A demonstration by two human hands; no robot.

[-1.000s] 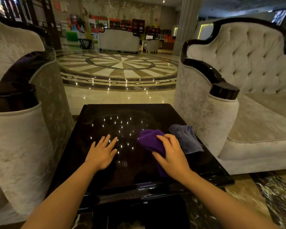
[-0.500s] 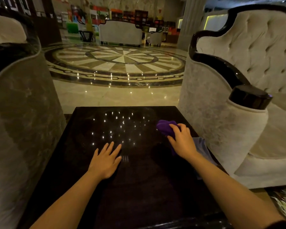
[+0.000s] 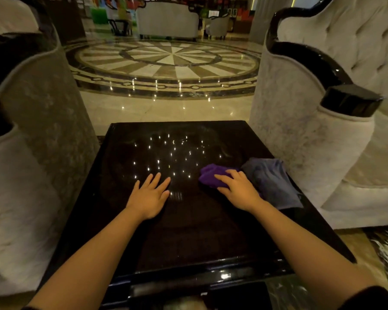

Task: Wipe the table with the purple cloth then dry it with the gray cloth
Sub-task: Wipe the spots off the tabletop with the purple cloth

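Observation:
A glossy black square table point(image 3: 188, 238) stands in front of me, its top full of reflected light spots. My right hand point(image 3: 239, 190) presses on the bunched purple cloth point(image 3: 211, 176) at the table's right middle, fingers curled over it. The gray cloth point(image 3: 270, 181) lies crumpled just right of the purple one, by the table's right edge, partly behind my right hand. My left hand point(image 3: 150, 195) rests flat on the tabletop left of centre, fingers spread, holding nothing.
A pale upholstered armchair with a black arm cap point(image 3: 349, 101) stands close on the right, and another armchair point(image 3: 31, 130) flanks the left side. Beyond the table's far edge lies a polished patterned marble floor point(image 3: 166, 63).
My right hand has slid the purple cloth back toward me and left, away from the far right part of the table. The gray cloth shows more. My left hand has stayed flat.

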